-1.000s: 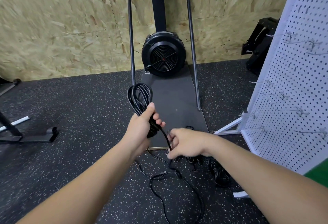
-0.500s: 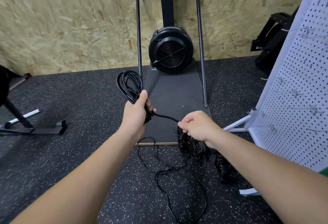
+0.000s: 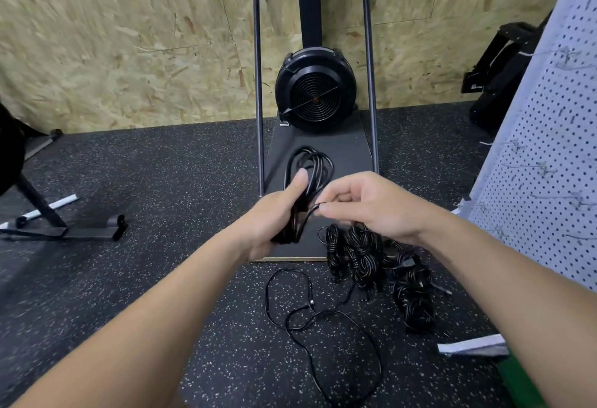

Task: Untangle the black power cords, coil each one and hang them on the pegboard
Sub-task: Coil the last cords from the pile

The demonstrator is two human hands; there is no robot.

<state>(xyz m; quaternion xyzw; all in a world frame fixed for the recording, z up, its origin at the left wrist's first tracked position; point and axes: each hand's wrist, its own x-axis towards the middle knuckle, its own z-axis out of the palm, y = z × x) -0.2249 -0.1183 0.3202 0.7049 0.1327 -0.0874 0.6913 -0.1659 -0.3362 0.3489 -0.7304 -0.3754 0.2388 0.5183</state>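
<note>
My left hand grips a coiled black power cord whose loops stand up above my thumb. My right hand pinches a strand of that same cord right beside the coil. Below my right hand a heap of bundled black cords lies on the floor. A loose thin black cord trails in loops over the speckled floor in front of me. The white pegboard with wire hooks stands at the right.
A black fan machine with a metal frame and a dark base board stands ahead against the chipboard wall. Black stand legs lie at the left. A black object sits at the back right. The pegboard's white foot lies at the lower right.
My right hand has brought its pinched strand up to the coil in my left hand. The coil now sits over the base board, and the view has shifted left.
</note>
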